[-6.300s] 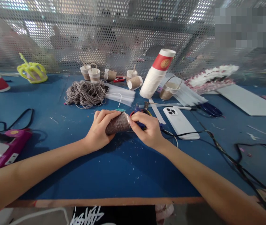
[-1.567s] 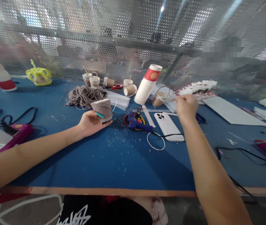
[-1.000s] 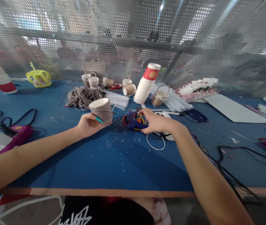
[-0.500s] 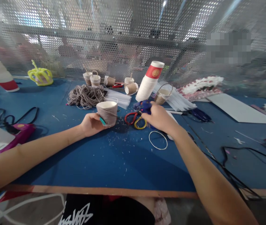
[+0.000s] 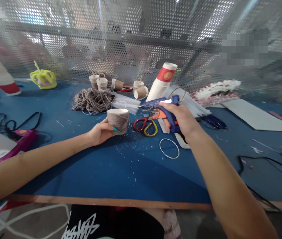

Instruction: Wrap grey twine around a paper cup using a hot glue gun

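Note:
My left hand (image 5: 102, 132) is closed around a paper cup (image 5: 118, 120) wrapped in grey cord, its white rim facing up. A teal piece (image 5: 116, 129) shows at the fingertips, its kind unclear. Held up in my right hand (image 5: 180, 116) is a blue glue gun (image 5: 161, 102) with an orange trigger; its nozzle points left toward the cup but is apart from it. Scissors with one red and one yellow handle loop (image 5: 151, 128) lie between the hands. The heap of grey cord (image 5: 92, 101) sits behind the cup.
A leaning stack of paper cups (image 5: 161, 83) stands behind the glue gun, with several small cord-wrapped cups to its left. A white ring (image 5: 169, 148) lies in front of my right hand. Purple box (image 5: 14, 144) and black cables are at left; a white board (image 5: 257, 114) lies right.
My right hand has lifted the glue gun from beside the scissors and turned its nozzle leftward. The cup in my left hand has shifted slightly right.

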The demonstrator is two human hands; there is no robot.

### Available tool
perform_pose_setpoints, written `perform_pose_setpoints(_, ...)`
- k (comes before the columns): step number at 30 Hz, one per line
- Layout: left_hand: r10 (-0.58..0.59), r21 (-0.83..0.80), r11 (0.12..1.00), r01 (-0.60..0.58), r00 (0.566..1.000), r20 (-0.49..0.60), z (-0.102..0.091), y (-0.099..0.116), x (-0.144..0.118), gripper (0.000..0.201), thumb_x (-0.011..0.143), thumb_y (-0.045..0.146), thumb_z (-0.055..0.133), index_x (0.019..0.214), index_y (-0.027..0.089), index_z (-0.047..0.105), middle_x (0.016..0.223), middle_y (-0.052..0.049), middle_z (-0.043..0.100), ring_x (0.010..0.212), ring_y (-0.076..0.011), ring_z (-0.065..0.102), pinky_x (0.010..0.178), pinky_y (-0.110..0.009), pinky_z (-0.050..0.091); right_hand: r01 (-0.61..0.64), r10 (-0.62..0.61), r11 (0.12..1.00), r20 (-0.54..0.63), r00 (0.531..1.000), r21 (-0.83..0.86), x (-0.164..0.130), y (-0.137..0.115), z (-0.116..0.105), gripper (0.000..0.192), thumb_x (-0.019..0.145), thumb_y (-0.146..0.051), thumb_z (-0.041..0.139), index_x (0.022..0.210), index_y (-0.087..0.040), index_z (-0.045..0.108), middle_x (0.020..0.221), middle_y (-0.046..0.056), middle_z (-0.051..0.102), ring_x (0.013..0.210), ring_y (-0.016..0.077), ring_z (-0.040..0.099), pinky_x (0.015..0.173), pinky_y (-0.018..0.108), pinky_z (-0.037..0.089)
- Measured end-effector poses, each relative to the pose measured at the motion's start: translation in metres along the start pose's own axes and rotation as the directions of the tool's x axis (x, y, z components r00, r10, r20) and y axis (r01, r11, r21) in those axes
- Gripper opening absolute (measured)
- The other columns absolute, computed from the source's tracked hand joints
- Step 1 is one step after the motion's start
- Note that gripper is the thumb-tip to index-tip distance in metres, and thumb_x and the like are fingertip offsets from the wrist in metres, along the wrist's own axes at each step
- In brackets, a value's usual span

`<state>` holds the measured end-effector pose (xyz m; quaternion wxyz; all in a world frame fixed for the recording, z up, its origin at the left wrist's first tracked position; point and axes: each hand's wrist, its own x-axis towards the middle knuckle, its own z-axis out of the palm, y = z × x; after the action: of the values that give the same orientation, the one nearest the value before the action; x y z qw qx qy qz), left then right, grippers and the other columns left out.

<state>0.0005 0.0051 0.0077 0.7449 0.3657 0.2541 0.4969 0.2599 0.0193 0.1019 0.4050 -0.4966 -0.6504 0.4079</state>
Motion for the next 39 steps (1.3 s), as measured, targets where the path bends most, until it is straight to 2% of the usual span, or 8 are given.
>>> perform_pose_setpoints(5,0.005,0.007,1.000,-0.005,1.000,-0.016,0.001,-0.001,0.000,0.050,0.055,0.009,0.065,0.104,0.018,0.069,0.097,-0.007,0.073,0.095,-0.0275,0.067,0.100,-0.051,0.046,-0.011,0.012,0.999,0.048,0.999,-0.036,0.001,0.001,-0.004,0.030,0.072,-0.045,0.080,0.065,-0.021,0.063,0.044,-0.001,0.052,0.036,0.0126,0.046,0.037,0.034,0.051)
perform_pose_setpoints(11,-0.018,0.022,1.000,0.020,0.996,-0.083,0.002,0.000,-0.002,0.042,0.053,0.005,0.064,0.093,0.016,0.071,0.089,-0.006,0.074,0.086,-0.0236,0.067,0.097,-0.047,0.049,0.150,-0.170,0.983,-0.233,0.957,-0.101,0.004,0.006,0.003,0.031,0.075,-0.043,0.077,0.062,-0.023,0.057,0.044,-0.004,0.049,0.037,0.0133,0.051,0.043,0.035,0.053)
perform_pose_setpoints(17,0.024,-0.024,0.999,-0.027,0.992,-0.124,0.003,0.002,-0.001,0.061,0.054,0.004,0.057,0.112,0.020,0.068,0.093,-0.004,0.074,0.091,-0.0251,0.068,0.100,-0.049,0.048,0.129,-0.149,0.985,-0.180,0.972,-0.116,0.008,0.009,0.008,0.032,0.072,-0.048,0.078,0.066,-0.022,0.060,0.042,-0.004,0.049,0.035,0.0144,0.050,0.041,0.036,0.051)
perform_pose_setpoints(21,0.035,-0.042,0.998,-0.041,0.990,-0.136,0.003,0.002,0.000,0.065,0.053,0.004,0.057,0.115,0.020,0.066,0.091,-0.004,0.074,0.089,-0.0241,0.068,0.099,-0.049,0.049,0.201,-0.232,0.972,-0.362,0.903,-0.122,0.008,0.011,0.007,0.034,0.073,-0.053,0.076,0.067,-0.024,0.060,0.045,-0.002,0.052,0.038,0.0153,0.053,0.043,0.036,0.053)
perform_pose_setpoints(24,0.046,-0.008,0.999,-0.047,0.994,-0.100,0.001,0.000,0.000,0.055,0.052,0.005,0.059,0.106,0.017,0.068,0.091,-0.004,0.073,0.091,-0.0239,0.068,0.100,-0.048,0.049,0.291,-0.295,0.954,-0.406,0.865,-0.072,0.008,0.009,0.004,0.032,0.077,-0.051,0.074,0.067,-0.024,0.060,0.047,-0.002,0.052,0.037,0.0133,0.051,0.043,0.034,0.052)
perform_pose_setpoints(30,0.045,0.012,0.999,-0.044,0.996,-0.077,-0.003,-0.002,0.000,0.061,0.051,0.007,0.060,0.111,0.017,0.066,0.093,-0.002,0.073,0.093,-0.0212,0.067,0.096,-0.042,0.052,0.326,-0.299,0.929,-0.165,0.940,0.173,0.002,0.000,0.003,0.038,0.074,-0.056,0.075,0.070,-0.020,0.065,0.053,-0.002,0.060,0.029,0.0067,0.039,0.032,0.028,0.042)
perform_pose_setpoints(34,0.048,0.050,0.998,-0.045,0.997,-0.058,-0.002,-0.001,0.000,0.051,0.052,0.007,0.061,0.101,0.017,0.067,0.092,-0.001,0.073,0.088,-0.0183,0.067,0.087,-0.035,0.053,0.243,-0.252,0.960,0.049,0.967,0.137,-0.006,-0.004,0.006,0.035,0.071,-0.053,0.080,0.076,-0.021,0.068,0.043,-0.006,0.054,0.029,0.0097,0.045,0.033,0.028,0.046)
perform_pose_setpoints(39,0.066,0.066,0.996,-0.064,0.997,-0.032,-0.001,-0.002,0.000,0.053,0.050,0.010,0.064,0.103,0.019,0.067,0.090,-0.001,0.074,0.086,-0.0176,0.067,0.081,-0.031,0.054,0.229,-0.235,0.972,0.147,0.961,0.055,-0.015,-0.003,0.012,0.034,0.069,-0.048,0.084,0.073,-0.020,0.065,0.047,-0.005,0.055,0.033,0.0100,0.049,0.029,0.025,0.042)
